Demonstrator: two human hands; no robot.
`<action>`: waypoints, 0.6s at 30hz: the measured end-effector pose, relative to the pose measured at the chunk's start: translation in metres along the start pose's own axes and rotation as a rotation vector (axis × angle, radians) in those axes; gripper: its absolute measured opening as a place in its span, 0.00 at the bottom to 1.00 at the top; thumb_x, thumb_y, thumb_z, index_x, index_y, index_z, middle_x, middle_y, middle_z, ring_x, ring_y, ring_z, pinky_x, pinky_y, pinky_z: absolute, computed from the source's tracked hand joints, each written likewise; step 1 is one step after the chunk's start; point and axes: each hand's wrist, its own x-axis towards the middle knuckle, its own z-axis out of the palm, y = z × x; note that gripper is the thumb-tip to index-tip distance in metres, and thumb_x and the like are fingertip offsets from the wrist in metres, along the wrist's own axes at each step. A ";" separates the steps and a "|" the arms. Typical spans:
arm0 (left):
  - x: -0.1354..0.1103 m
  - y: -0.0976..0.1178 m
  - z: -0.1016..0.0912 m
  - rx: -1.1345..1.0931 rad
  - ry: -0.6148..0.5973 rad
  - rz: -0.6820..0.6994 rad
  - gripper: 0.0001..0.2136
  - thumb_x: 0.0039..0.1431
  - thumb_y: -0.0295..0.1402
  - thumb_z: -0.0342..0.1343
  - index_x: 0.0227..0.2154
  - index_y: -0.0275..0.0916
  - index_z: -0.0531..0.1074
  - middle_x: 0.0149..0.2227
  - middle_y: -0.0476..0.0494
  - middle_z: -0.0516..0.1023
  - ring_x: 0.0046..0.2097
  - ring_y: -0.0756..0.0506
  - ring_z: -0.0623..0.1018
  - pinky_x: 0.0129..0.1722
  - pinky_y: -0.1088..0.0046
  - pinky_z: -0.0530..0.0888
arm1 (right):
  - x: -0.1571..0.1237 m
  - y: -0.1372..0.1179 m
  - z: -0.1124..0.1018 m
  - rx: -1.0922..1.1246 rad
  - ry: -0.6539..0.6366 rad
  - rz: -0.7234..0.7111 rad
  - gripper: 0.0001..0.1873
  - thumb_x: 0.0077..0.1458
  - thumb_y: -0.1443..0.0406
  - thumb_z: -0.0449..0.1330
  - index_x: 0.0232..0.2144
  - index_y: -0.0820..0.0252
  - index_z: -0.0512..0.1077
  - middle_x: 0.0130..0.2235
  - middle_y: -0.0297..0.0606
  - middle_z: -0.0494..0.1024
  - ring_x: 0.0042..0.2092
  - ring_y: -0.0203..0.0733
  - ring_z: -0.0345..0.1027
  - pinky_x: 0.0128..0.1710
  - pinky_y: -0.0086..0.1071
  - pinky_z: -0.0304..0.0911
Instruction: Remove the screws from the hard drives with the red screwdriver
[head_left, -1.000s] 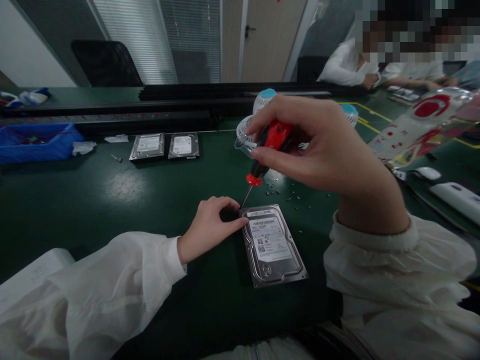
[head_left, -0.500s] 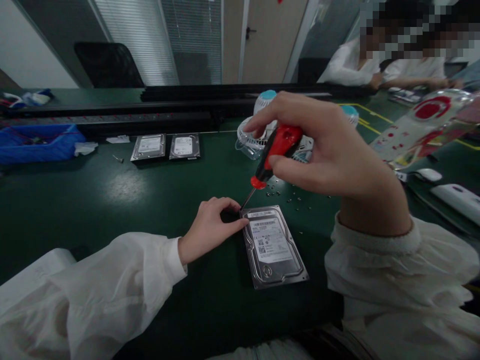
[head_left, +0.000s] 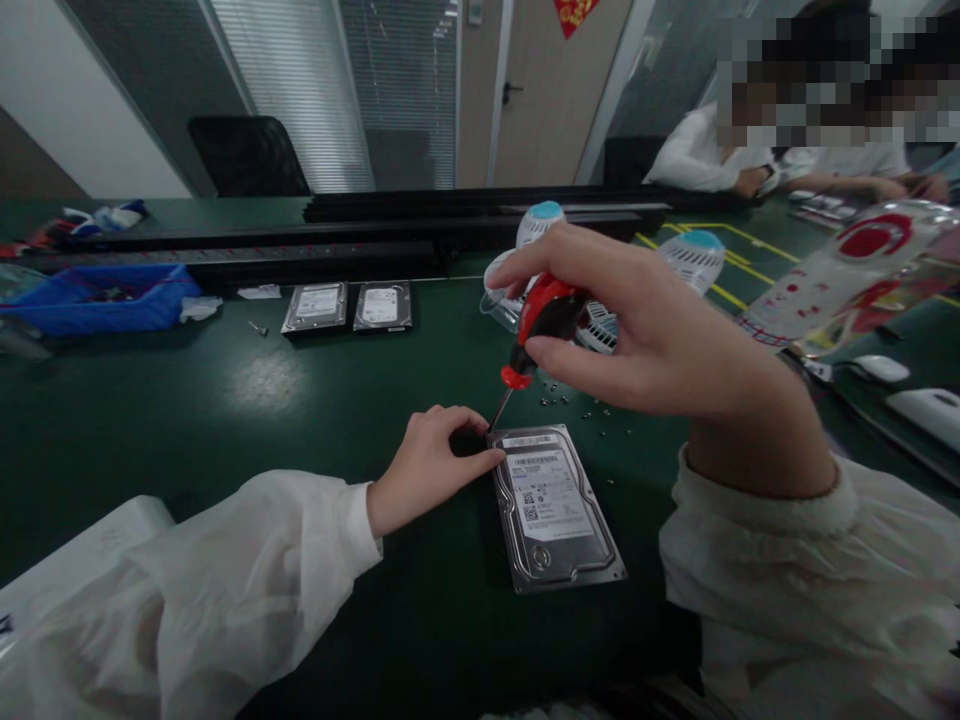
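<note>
A silver hard drive (head_left: 556, 510) with a white label lies flat on the green table (head_left: 360, 610). My right hand (head_left: 637, 320) is closed round the red and black handle of a screwdriver (head_left: 541, 325). Its tip meets the drive's far left corner at a slant; whether a screw sits under it is too small to tell. At that same corner my left hand (head_left: 439, 460) grips the drive's edge, thumb on the top face and fingers along the far left side. Several small screws (head_left: 555, 400) lie scattered beyond the drive.
Two more hard drives (head_left: 315, 306) (head_left: 382, 304) lie farther back, left of a white fan (head_left: 540, 222). A blue bin (head_left: 112, 300) stands at far left. On the right are a clear bottle (head_left: 847, 270) and a white mouse (head_left: 881, 369). A co-worker's arm (head_left: 697, 155) rests at far right.
The screwdriver handle has turned in my right hand, showing more black on its side. My left hand keeps its hold on the drive. The whole view has shifted slightly.
</note>
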 end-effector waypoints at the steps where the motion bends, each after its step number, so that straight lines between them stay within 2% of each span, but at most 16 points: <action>1: 0.000 0.000 0.000 -0.006 -0.001 0.002 0.10 0.59 0.43 0.68 0.39 0.44 0.78 0.40 0.48 0.82 0.43 0.40 0.79 0.46 0.58 0.72 | 0.000 0.000 0.001 0.006 0.023 0.016 0.15 0.59 0.63 0.60 0.48 0.60 0.73 0.47 0.41 0.79 0.44 0.40 0.71 0.44 0.36 0.65; 3: 0.000 -0.001 0.000 -0.009 -0.001 0.001 0.10 0.59 0.43 0.68 0.39 0.44 0.78 0.40 0.48 0.82 0.43 0.40 0.79 0.46 0.58 0.72 | 0.000 0.001 0.003 0.011 0.074 0.038 0.12 0.61 0.61 0.61 0.44 0.61 0.75 0.43 0.40 0.81 0.41 0.38 0.72 0.41 0.34 0.64; 5: 0.000 -0.001 0.000 -0.004 0.001 -0.001 0.10 0.59 0.42 0.68 0.38 0.44 0.78 0.40 0.48 0.82 0.43 0.40 0.79 0.46 0.58 0.72 | 0.000 0.001 0.003 0.009 0.092 0.043 0.11 0.60 0.63 0.60 0.44 0.61 0.76 0.42 0.40 0.81 0.40 0.37 0.73 0.40 0.33 0.65; 9: 0.001 -0.003 0.000 -0.001 -0.004 0.013 0.11 0.59 0.44 0.68 0.39 0.44 0.79 0.40 0.48 0.82 0.42 0.40 0.79 0.45 0.59 0.72 | 0.000 0.000 0.000 -0.023 0.057 0.012 0.24 0.52 0.69 0.58 0.53 0.60 0.72 0.48 0.41 0.78 0.45 0.40 0.71 0.43 0.35 0.66; 11: 0.001 -0.003 0.000 -0.003 -0.008 0.018 0.11 0.60 0.44 0.68 0.39 0.44 0.79 0.40 0.48 0.82 0.43 0.41 0.79 0.45 0.59 0.72 | 0.001 0.000 0.001 -0.027 0.040 0.012 0.26 0.52 0.68 0.59 0.54 0.60 0.70 0.50 0.42 0.77 0.45 0.40 0.70 0.44 0.36 0.66; 15: 0.001 -0.003 0.000 0.002 0.000 0.015 0.11 0.60 0.43 0.68 0.39 0.44 0.79 0.40 0.48 0.82 0.44 0.40 0.79 0.46 0.59 0.72 | 0.002 0.001 0.004 -0.024 0.068 0.066 0.13 0.61 0.60 0.59 0.45 0.60 0.74 0.42 0.40 0.79 0.39 0.39 0.69 0.41 0.38 0.64; 18: 0.001 -0.003 -0.001 0.004 -0.006 0.014 0.11 0.60 0.44 0.68 0.39 0.44 0.79 0.40 0.48 0.82 0.44 0.40 0.79 0.47 0.58 0.72 | 0.001 0.000 0.003 -0.014 0.082 0.065 0.07 0.60 0.62 0.60 0.38 0.58 0.75 0.37 0.38 0.78 0.37 0.39 0.68 0.39 0.38 0.62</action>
